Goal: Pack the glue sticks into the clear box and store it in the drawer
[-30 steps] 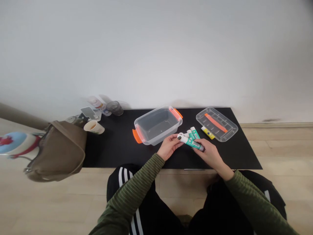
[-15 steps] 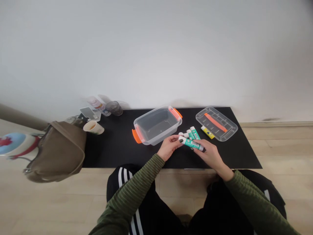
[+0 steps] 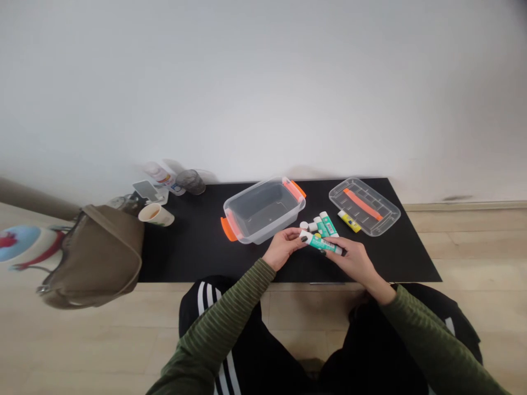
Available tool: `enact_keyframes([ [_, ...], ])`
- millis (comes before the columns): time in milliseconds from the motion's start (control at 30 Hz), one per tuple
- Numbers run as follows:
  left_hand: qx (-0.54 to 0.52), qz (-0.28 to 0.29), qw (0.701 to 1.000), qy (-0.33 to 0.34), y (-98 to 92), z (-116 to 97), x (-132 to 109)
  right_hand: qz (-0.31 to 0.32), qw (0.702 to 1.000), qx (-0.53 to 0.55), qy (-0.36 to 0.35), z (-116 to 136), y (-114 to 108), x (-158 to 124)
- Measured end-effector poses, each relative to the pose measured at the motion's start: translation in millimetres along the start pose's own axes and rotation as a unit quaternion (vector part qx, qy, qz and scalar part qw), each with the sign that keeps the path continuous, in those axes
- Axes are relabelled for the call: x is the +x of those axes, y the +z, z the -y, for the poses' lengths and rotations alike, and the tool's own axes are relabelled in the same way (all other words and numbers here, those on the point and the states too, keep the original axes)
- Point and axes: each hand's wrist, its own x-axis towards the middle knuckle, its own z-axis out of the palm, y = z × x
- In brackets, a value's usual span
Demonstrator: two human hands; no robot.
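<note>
Between my two hands is a white and green glue stick [image 3: 321, 243], tilted slightly down to the right. The fingers of my left hand [image 3: 284, 247] pinch its left end, and my right hand [image 3: 351, 258] grips its right end. Just beyond it, more green glue sticks [image 3: 329, 224] lie close together on the black table, with white caps [image 3: 304, 225] at their left. A yellow glue stick [image 3: 349, 221] lies to their right. To the left stands a clear plastic box [image 3: 263, 233] without its lid, orange clips at both ends.
A clear lid [image 3: 391, 226] with an orange handle lies at the right of the black table [image 3: 197, 258]. At the left are a paper cup [image 3: 158, 218] with a drink, a dark glass [image 3: 190, 181], a spray bottle [image 3: 162, 176] and a brown bag [image 3: 99, 252].
The glue stick has turned a little in my fingers, and a yellow spot now shows on its upper side. Both hands stay in nearly the same place.
</note>
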Motion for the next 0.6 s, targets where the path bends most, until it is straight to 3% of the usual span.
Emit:
enact_keyframes([
  [167, 0.021, 0.002, 1.0, 0.001, -1.3, -1, 0, 0.015, 0.998, 0.032, 0.043, -2, 2, 0],
  [333, 0.039, 0.018, 0.999, -0.001, -1.3, 0, 0, 0.068, 0.99, 0.102, 0.069, -11, 4, 2],
  [467, 0.051, 0.031, 0.998, 0.01, 0.7, 6, 2, 0.117, 0.99, 0.037, 0.065, -8, 5, 3],
  [600, 0.093, 0.042, 0.994, 0.043, 0.6, 12, 9, 0.127, 0.989, -0.062, 0.032, 3, 4, 4],
])
